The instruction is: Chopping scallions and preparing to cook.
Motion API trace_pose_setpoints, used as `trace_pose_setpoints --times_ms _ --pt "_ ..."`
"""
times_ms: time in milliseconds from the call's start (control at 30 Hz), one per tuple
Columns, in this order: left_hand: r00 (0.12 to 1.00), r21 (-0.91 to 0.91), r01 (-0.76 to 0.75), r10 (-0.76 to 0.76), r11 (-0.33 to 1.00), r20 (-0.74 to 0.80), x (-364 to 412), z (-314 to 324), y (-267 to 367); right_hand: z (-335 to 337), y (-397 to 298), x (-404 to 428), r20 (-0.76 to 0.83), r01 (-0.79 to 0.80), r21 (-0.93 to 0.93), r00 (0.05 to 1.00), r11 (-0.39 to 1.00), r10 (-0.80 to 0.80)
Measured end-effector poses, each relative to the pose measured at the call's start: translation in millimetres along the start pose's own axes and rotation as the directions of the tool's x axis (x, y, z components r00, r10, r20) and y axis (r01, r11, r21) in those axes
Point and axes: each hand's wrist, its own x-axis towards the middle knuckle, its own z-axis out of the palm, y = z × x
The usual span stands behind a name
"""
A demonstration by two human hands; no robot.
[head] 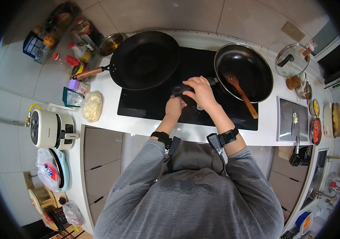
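My right hand (201,92) is closed over the black handle (183,88) of a deep black frying pan (244,70), thumb on the near side. Just below the handle, my left hand (174,107) has its fingers around what looks like a control knob of the black glass cooktop (146,103); the fingers hide most of it. Another round knob (199,107) shows beneath my right wrist. A wooden spatula (241,97) leans in the frying pan, its handle over the near rim. To the left, a black wok (146,61) with a wooden handle sits on the cooktop.
Sauce bottles (81,52) and a metal bowl of oil (110,44) crowd the left back. A bag of pale food (92,106) lies left of the cooktop. On the right are a glass lid (292,59), a cutting board (286,119) with a knife, and bowls of chopped food (316,131).
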Motion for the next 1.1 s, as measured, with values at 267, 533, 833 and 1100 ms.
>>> trace_pose_setpoints --times_ms 267,533,833,1100 --pt "1.0 -0.014 0.013 -0.013 1.0 -0.024 -1.0 -1.5 0.9 9.9 3.4 10.6 -0.047 -0.017 0.026 0.999 1.0 0.018" --pt "0.999 0.071 -0.033 0.032 0.997 0.026 -2.7 -1.8 1.2 -1.0 -2.6 4.4 -0.019 -0.033 0.064 0.999 0.997 0.034" --pt "0.977 -0.044 -0.176 0.168 0.983 -0.132 -27.6 -101.4 85.8 -123.5 -11.2 -48.2 -0.202 -0.209 -0.002 0.958 0.978 0.204" --pt "0.931 0.442 -0.313 0.364 0.841 -0.035 44.3 -64.1 92.6 -144.4 14.3 -107.1 -0.18 -0.568 -0.427 0.816 0.703 0.55"
